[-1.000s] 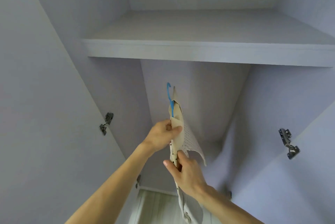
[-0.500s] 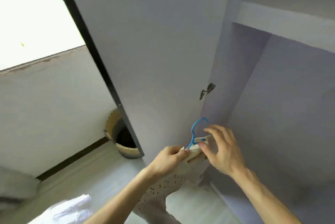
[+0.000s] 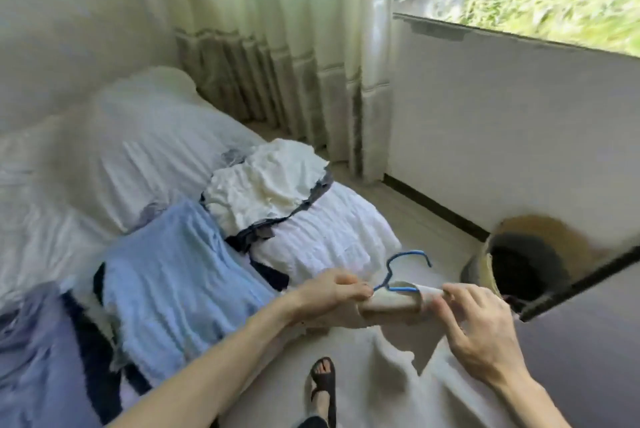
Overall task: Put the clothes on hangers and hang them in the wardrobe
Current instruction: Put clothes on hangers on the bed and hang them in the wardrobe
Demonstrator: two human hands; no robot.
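Note:
A cream garment (image 3: 391, 304) hangs from a blue hanger (image 3: 401, 268), held level in front of me over the floor. My left hand (image 3: 332, 296) pinches the garment and hanger at the left shoulder. At the right shoulder, my right hand (image 3: 474, 327) pinches the cloth between thumb and fingers. The hanger's hook points up and to the right. On the bed (image 3: 322, 230) to the left lie more clothes: a light blue one (image 3: 173, 275), a white one (image 3: 266, 185) and dark ones. The wardrobe's door edge (image 3: 581, 285) shows at the right.
A woven basket (image 3: 540, 240) stands on the floor by the white wall under the window. Curtains (image 3: 277, 46) hang behind the bed. My sandalled foot (image 3: 323, 382) is on the floor below the garment.
The view has swung from the wardrobe's inside round to the bed and window. The hanger with the garment came down and away from the wardrobe, and now lies level between both hands.

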